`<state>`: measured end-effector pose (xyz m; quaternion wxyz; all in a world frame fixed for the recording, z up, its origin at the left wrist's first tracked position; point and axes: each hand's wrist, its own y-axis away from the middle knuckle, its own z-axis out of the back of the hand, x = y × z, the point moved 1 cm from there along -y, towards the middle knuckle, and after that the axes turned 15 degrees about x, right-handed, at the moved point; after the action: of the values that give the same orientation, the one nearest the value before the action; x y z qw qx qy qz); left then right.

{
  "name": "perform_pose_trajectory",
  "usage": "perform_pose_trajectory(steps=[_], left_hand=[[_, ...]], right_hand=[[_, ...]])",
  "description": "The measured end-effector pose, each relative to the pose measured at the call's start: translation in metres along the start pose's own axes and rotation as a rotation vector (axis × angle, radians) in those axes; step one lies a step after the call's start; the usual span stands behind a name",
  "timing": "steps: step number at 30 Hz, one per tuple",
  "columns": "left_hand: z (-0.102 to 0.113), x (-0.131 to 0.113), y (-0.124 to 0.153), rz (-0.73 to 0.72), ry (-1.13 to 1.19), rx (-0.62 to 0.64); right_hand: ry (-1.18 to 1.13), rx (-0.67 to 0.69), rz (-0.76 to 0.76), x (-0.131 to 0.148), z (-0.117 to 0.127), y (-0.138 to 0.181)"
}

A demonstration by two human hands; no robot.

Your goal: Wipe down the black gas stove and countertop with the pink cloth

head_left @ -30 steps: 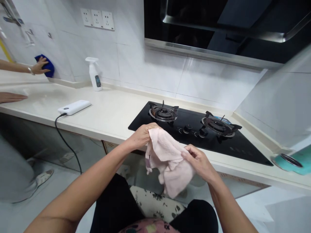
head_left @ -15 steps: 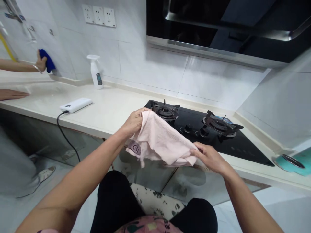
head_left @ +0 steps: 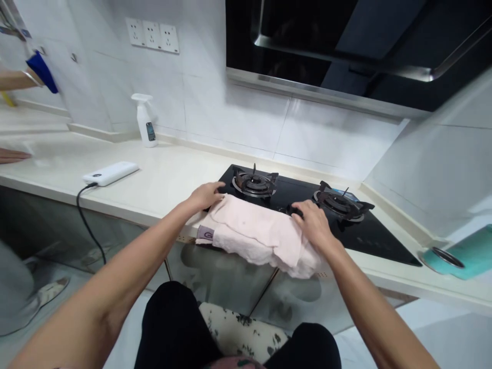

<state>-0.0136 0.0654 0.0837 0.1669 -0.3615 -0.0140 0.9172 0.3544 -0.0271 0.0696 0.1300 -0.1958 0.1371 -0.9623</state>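
A pale pink towel [head_left: 253, 225] lies folded over the front edge of the black gas hob [head_left: 380, 241], its lower part hanging down. A grey-purple label with a letter on it shows at its left end. At the towel's upper left corner, my left hand [head_left: 205, 196] rests with fingers apart and the thumb by the cloth. My right hand [head_left: 313, 220] is over the towel's right end, fingers and thumb spread, close to the hob knobs, which it partly hides. Neither hand appears to grip the cloth.
Two burners, left [head_left: 255, 182] and right [head_left: 341, 202], stand behind the towel. On the counter are a white spray bottle [head_left: 146, 123], a white power bank [head_left: 111, 173] with a black cable, and a turquoise object [head_left: 472, 256]. At far left another person's hand holds a blue cloth [head_left: 42, 72].
The towel, held up between both hands before, has come down onto the hob's front edge. Both hands have loosened from it. The view has shifted slightly; the other person's blue cloth has moved up the wall.
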Motion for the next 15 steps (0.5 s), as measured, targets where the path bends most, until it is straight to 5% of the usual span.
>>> perform_pose_trajectory(steps=[4, 7, 11, 15], left_hand=[[-0.009, 0.017, 0.026, -0.06, -0.127, -0.043], [-0.01, 0.007, 0.05, -0.188, -0.085, 0.109], [-0.001, -0.004, 0.067, -0.124, -0.155, 0.31], [0.008, 0.001, 0.076, 0.006, -0.287, 0.269]], right_hand=[[-0.038, 0.219, 0.206, 0.009, -0.01, 0.048], [0.066, 0.366, 0.302, 0.007, -0.016, 0.081], [0.247, 0.25, 0.321, -0.006, -0.033, 0.101], [0.292, 0.083, 0.289, -0.02, -0.039, 0.103]])
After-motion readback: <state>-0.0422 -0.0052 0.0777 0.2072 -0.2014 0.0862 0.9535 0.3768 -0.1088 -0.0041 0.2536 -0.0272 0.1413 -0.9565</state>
